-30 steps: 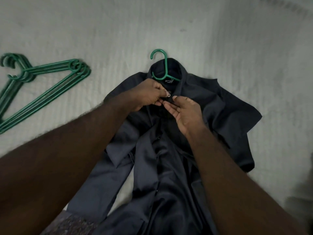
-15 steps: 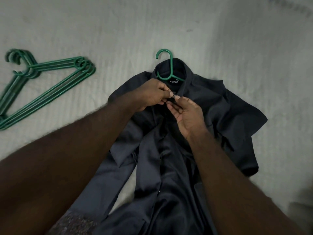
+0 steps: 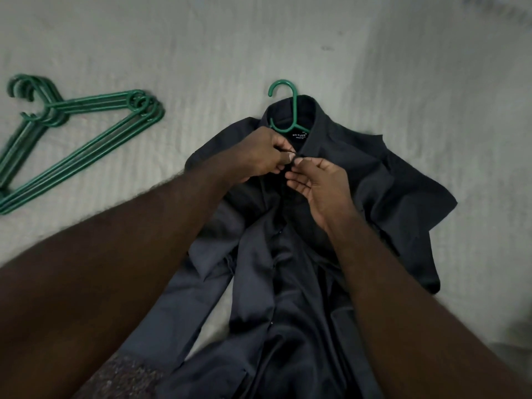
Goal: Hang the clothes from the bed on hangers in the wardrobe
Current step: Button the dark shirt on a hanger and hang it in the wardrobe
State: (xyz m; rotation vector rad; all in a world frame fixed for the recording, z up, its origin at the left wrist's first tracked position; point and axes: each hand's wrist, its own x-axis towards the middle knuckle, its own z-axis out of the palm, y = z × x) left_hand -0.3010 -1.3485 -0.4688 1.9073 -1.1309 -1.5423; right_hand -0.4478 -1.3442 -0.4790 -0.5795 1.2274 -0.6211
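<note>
A dark shirt (image 3: pixel 374 180) lies front-up on the white bed (image 3: pixel 259 38), collar away from me. A green hanger (image 3: pixel 289 109) sits inside its collar, with the hook sticking out past the neck. My left hand (image 3: pixel 262 156) and my right hand (image 3: pixel 319 182) meet just below the collar. Each pinches one edge of the shirt front at the top button, fingertips almost touching. My forearms cover part of the shirt's middle and left sleeve.
A stack of several green hangers (image 3: pixel 72 139) lies on the bed at the left. A speckled dark cloth (image 3: pixel 123 375) shows at the bottom edge, under my left arm.
My hands stay at the top of the placket; the right hand's thumb and fingers have closed toward the left hand's fingertips. The shirt and hanger have kept their place on the bed.
</note>
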